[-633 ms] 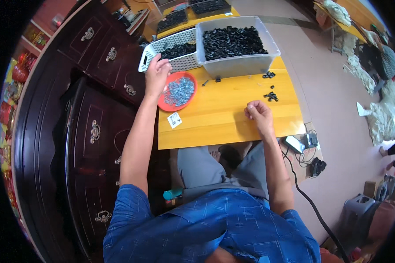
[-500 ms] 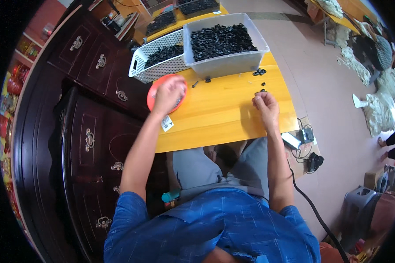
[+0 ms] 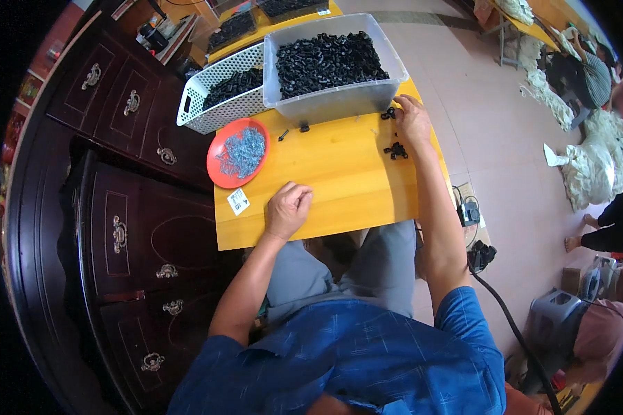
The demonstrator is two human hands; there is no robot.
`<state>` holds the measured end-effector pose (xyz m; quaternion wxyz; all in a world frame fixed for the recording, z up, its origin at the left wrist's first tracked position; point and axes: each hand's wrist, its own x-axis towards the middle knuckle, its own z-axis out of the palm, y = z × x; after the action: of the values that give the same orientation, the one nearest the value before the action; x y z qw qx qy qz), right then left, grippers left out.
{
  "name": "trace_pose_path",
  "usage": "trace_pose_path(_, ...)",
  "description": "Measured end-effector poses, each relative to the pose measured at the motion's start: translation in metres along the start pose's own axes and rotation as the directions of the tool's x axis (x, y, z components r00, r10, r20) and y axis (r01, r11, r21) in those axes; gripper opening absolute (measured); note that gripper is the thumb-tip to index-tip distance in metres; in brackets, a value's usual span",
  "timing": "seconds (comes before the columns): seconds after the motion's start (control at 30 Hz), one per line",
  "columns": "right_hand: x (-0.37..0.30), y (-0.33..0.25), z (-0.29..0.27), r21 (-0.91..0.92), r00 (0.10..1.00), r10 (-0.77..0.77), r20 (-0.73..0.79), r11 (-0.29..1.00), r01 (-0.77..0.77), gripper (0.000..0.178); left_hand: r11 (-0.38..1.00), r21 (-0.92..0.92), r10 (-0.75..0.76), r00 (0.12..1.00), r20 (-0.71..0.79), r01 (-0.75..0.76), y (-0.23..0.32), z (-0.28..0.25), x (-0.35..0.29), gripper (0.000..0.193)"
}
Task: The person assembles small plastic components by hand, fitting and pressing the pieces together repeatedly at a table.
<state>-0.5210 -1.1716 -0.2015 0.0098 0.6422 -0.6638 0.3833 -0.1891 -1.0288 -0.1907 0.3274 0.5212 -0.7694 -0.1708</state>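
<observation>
My left hand is closed over the near part of the yellow table, fingers curled; anything inside them is hidden. Beside it to the left lies a white label. Further up sits a red plate heaped with small silvery metal pieces. At the table's right edge, my right hand has its thumb and fingers closing on small black parts next to the clear bin. A second little cluster of black parts lies just below that hand.
A clear plastic bin and a white perforated basket, both holding many black parts, stand along the table's far side. Loose bits lie before them. A dark drawer cabinet borders the left; cables sit right of the table.
My left hand has left the red plate and come down right toward the near edge. My right hand has moved up to the black parts beside the bin. The lower black cluster now looks larger.
</observation>
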Motion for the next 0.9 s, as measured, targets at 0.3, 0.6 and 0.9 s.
trace_pose_path(0.3, -0.02, 0.013, 0.005, -0.041, 0.995, 0.011, 0.095, 0.999, -0.008, 0.022, 1.0, -0.023, -0.018, 1.0, -0.007, 0.017, -0.001, -0.001, -0.001, 0.006)
trace_pose_path(0.6, -0.046, 0.016, -0.019, -0.07, 0.989, 0.144, 0.038, 0.987, -0.142, 0.015, 0.994, -0.1, 0.036, 0.994, -0.103, -0.046, -0.005, 0.002, -0.003, 0.007)
trace_pose_path(0.9, -0.102, -0.008, -0.058, 0.233, 0.939, 0.319, -0.13, 0.93, -0.284, 0.017, 0.992, -0.103, 0.07, 0.996, -0.063, -0.076, -0.003, 0.0, 0.002, 0.015)
